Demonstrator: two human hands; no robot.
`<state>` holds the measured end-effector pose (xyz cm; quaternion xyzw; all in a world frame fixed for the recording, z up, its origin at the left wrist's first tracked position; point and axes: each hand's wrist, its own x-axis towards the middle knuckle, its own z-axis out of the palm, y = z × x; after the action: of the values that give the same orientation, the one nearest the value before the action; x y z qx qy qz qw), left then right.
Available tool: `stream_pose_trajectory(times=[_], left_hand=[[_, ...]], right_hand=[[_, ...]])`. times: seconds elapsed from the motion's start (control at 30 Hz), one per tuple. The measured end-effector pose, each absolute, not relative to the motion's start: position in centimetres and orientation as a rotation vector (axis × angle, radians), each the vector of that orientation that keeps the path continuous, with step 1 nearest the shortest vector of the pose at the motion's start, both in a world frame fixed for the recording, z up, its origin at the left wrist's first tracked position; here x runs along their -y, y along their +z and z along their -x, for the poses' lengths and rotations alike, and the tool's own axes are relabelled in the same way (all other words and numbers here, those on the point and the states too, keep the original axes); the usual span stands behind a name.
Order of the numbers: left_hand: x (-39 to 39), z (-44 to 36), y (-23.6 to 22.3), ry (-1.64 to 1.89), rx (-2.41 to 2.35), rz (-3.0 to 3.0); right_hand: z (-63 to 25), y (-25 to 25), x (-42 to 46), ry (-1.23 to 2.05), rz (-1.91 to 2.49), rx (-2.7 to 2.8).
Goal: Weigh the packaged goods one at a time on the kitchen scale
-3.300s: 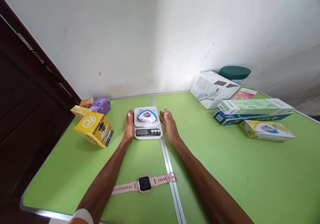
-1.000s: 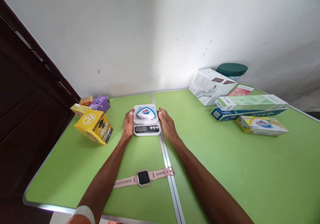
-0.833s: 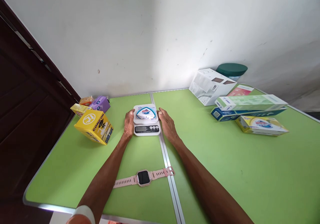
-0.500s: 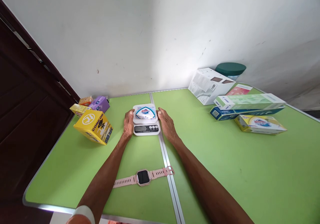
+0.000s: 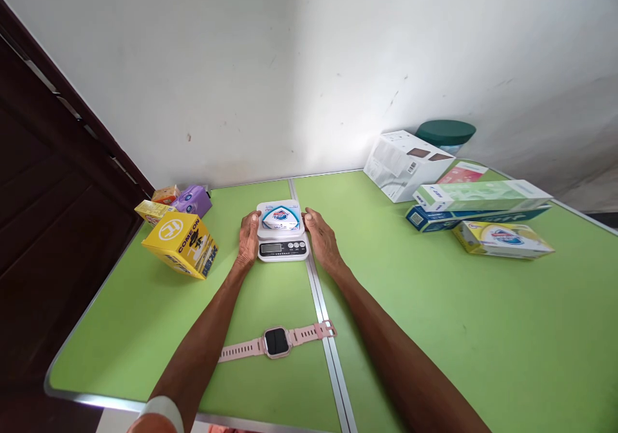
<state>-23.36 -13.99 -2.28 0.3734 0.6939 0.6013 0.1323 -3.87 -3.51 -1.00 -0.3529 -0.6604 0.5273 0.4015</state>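
Observation:
A small white digital scale (image 5: 282, 255) lies on the green table, its dark display and round buttons facing me. On its weighing plate rests a white and blue soap box (image 5: 280, 217), flat with the label up. My left hand (image 5: 248, 240) is closed against the scale's left side, thumb on the near side and other fingers mostly hidden. Against the right side, my right hand (image 5: 322, 240) grips in the same way, its fingertips partly hidden by the plate. Closer to me lies a pink smartwatch (image 5: 277, 342) with its strap spread out, partly under my left forearm.
Left of the hands stand a yellow box (image 5: 181, 243), a purple pack (image 5: 193, 200) and smaller boxes. At right are a white box (image 5: 403, 166), a green-lidded container (image 5: 445, 134), a pale green carton (image 5: 483, 196), a blue carton (image 5: 434, 219) and a yellow soap box (image 5: 505, 240). A metal seam divides the table.

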Motion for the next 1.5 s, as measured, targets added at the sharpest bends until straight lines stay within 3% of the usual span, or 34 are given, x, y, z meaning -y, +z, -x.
stream_pose_trajectory(times=[0.67,1.0,1.5], left_hand=[[13.2,24.1,-0.8,1.765,-1.931,-1.048],[10.8,25.8,2.3,1.138,-2.047,-1.654],[12.8,24.6,5.0,1.043,-2.127,-1.789]], right_hand=[[4.8,-0.7,2.8,1.313,0.838,1.653],[5.8,1.1,-0.1,1.159,0.666,2.043],[2.2,4.3,0.4,0.915,0.634,2.328]])
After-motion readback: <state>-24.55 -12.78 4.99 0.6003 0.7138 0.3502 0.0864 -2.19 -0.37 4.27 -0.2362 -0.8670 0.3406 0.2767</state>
